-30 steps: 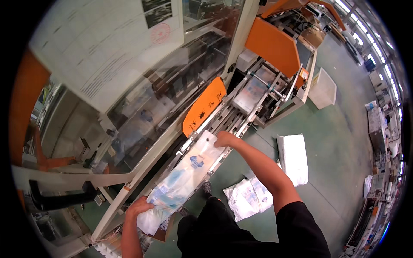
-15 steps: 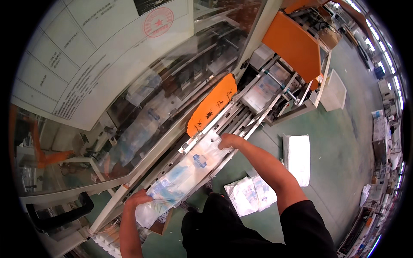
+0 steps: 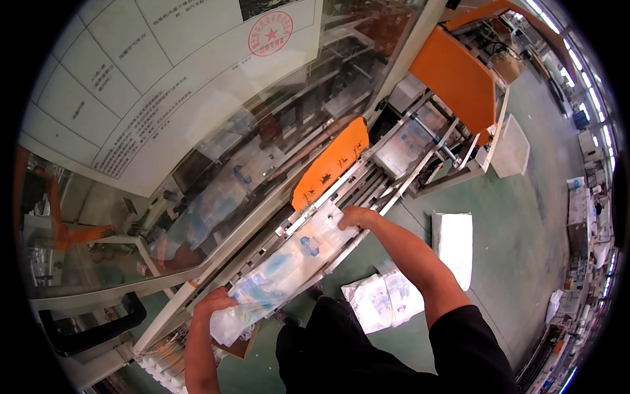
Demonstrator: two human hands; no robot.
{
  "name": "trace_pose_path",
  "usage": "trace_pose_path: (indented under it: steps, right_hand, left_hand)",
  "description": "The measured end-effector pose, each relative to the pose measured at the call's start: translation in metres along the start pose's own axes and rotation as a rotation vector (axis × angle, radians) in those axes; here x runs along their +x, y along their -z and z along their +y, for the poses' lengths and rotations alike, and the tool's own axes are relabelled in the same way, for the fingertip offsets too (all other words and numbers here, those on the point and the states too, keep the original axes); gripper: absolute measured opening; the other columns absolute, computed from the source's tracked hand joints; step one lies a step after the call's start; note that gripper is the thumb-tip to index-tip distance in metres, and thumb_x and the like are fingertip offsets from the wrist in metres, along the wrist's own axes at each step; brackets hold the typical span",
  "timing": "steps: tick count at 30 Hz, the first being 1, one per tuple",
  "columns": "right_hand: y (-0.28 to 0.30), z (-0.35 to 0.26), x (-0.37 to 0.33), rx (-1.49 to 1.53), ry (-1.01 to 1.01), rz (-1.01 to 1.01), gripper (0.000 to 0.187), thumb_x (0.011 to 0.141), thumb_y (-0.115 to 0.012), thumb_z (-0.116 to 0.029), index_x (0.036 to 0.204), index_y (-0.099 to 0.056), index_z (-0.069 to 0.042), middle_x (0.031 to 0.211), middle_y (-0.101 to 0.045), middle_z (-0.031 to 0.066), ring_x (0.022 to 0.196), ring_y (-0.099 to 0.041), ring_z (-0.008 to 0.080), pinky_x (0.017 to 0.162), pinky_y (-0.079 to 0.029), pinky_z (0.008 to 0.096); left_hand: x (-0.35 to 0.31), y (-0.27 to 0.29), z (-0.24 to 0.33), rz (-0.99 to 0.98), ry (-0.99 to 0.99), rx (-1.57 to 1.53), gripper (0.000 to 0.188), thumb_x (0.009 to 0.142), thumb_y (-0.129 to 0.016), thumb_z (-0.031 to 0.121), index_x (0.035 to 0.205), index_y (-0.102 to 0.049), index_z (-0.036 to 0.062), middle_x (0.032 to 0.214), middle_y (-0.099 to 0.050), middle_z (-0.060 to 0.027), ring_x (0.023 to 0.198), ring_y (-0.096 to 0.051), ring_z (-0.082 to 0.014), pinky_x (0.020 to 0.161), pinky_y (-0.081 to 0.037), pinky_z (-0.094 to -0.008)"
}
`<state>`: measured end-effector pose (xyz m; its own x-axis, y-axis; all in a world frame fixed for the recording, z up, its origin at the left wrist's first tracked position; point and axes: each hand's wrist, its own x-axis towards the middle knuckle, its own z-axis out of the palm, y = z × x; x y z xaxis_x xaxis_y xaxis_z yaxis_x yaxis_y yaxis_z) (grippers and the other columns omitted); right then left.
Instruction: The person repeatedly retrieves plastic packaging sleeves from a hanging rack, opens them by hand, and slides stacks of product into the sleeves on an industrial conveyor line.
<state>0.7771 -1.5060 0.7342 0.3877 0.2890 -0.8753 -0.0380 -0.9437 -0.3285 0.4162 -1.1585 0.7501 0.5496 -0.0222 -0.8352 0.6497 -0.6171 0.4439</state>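
A long white, partly see-through plastic package (image 3: 279, 268) with blue and teal print lies slantwise along a narrow conveyor rail (image 3: 375, 190). At its near left end, my left hand (image 3: 215, 302) grips the edge, with the crumpled clear end of the plastic hanging below the fingers. My right hand (image 3: 355, 218) holds the far right end, its fingers curled over the rim and partly hidden. A dark round hole shows in the plastic beside the right fingers. Just beyond the package stands an orange guard plate (image 3: 331, 164) with dark marks.
Further along the rail, another printed package (image 3: 405, 146) sits under a metal roller, beside an orange machine cover (image 3: 453, 75). A glass-panelled machine door with a black handle (image 3: 98, 325) borders the left. White bundles (image 3: 453, 249) and printed bundles (image 3: 384, 297) rest on the green floor.
The view has shifted slightly, so the machine sits a little further right and lower. Both hands keep their grip at the package's two ends, which lies nearly as before.
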Motion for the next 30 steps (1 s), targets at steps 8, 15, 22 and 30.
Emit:
trace_pose_path:
  steps: [8,15,22,30]
  right_hand:
    - [0.001,0.007,0.009,0.138,0.003,-0.144,0.065,0.062,-0.072,-0.020,0.120,-0.049,-0.001,0.112,-0.052,0.0137,0.097,-0.053,0.0259,0.067,-0.052,0.0386]
    - [-0.003,0.020,0.019,0.145,-0.010,-0.200,0.062,0.064,-0.074,-0.024,0.117,-0.050,-0.001,0.115,-0.051,0.0152,0.094,-0.055,0.0254,0.059,-0.055,0.0359]
    - [-0.005,0.013,0.020,0.111,0.036,-0.182,0.060,0.066,-0.074,-0.027,0.117,-0.051,-0.004,0.104,-0.051,0.0097,0.091,-0.053,0.0204,0.065,-0.054,0.0351]
    - [0.004,0.011,0.017,0.039,0.036,-0.269,0.062,0.069,-0.075,-0.031,0.119,-0.050,-0.005,0.110,-0.051,0.0147,0.096,-0.053,0.0225,0.071,-0.054,0.0362]
  left_hand:
    - [0.018,-0.007,-0.026,0.029,-0.020,0.134,0.058,0.067,-0.056,0.046,0.091,-0.064,-0.0062,0.099,-0.059,-0.0242,0.095,-0.056,-0.0339,0.084,-0.043,-0.0353]
    - [0.023,-0.005,-0.016,0.032,0.037,0.080,0.060,0.064,-0.058,0.048,0.092,-0.065,-0.0050,0.105,-0.059,-0.0244,0.100,-0.058,-0.0325,0.084,-0.045,-0.0373]
    - [0.032,-0.005,-0.050,-0.006,-0.038,0.154,0.062,0.063,-0.061,0.047,0.095,-0.064,-0.0060,0.094,-0.064,-0.0233,0.087,-0.064,-0.0313,0.074,-0.048,-0.0376]
    - [0.042,-0.002,-0.057,0.005,-0.086,0.079,0.063,0.061,-0.062,0.044,0.098,-0.063,-0.0067,0.098,-0.064,-0.0234,0.092,-0.063,-0.0297,0.076,-0.048,-0.0347]
